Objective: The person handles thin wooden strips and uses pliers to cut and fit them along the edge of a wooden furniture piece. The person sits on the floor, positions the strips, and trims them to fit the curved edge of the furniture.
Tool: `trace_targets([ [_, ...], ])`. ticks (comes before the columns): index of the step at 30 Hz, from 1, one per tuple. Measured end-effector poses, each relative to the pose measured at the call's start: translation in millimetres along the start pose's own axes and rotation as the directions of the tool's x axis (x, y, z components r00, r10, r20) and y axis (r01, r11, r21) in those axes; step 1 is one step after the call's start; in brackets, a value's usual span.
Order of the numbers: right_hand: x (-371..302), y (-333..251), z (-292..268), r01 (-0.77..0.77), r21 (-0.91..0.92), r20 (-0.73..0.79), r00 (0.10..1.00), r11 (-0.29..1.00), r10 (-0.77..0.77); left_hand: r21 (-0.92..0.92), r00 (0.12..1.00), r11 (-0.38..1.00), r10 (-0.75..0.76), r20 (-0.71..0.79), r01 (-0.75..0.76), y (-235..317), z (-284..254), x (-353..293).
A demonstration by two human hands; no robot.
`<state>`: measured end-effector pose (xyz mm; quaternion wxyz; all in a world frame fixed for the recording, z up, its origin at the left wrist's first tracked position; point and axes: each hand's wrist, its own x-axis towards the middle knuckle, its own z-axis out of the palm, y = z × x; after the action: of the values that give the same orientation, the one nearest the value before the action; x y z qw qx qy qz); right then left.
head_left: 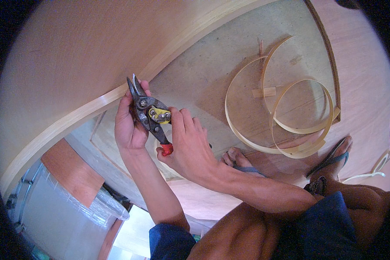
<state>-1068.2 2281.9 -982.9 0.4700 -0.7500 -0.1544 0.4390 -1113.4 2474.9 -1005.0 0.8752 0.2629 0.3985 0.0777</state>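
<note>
My right hand point(190, 145) grips a pair of metal snips point(149, 113) with red handle tips and a yellow latch, blades pointing up and almost closed. My left hand point(128, 125) sits behind the snips' head, fingers curled beside the blades, at the pale edge-banding strip point(84, 113) that runs along the rim of a large wooden panel point(73, 56). I cannot tell whether the left hand pinches the strip or steadies the tool.
A loose coil of pale banding strip point(286, 112) lies on the floor to the right. My feet in flip-flops point(333, 158) rest near it. A clear plastic bin point(69, 208) and a small wood offcut point(71, 171) are at lower left.
</note>
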Motion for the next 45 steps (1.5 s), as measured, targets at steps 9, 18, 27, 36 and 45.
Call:
trace_targets([
  [9, 0, 3, 4, 0.028, 0.095, -0.026, 0.999, 0.995, -0.025, -0.028, 0.999, 1.000, -0.011, -0.033, 0.010, 1, 4, 0],
  [18, 1, 5, 5, 0.043, 0.099, -0.045, 0.998, 0.994, -0.039, -0.016, 0.999, 1.000, -0.007, -0.053, 0.006, 2, 6, 2],
  [27, 2, 8, 6, 0.028, 0.111, -0.029, 0.999, 0.993, -0.025, -0.007, 0.999, 1.000, -0.025, -0.041, 0.025, 3, 4, 3],
  [36, 4, 15, 5, 0.068, 0.080, -0.037, 0.997, 0.994, -0.066, 0.006, 0.998, 1.000, -0.021, -0.054, 0.021, 6, 1, 6],
  [45, 3, 17, 2, 0.029, 0.233, 0.012, 0.999, 0.972, -0.033, 0.103, 0.987, 0.995, 0.015, -0.162, 0.002, 4, 12, 8],
])
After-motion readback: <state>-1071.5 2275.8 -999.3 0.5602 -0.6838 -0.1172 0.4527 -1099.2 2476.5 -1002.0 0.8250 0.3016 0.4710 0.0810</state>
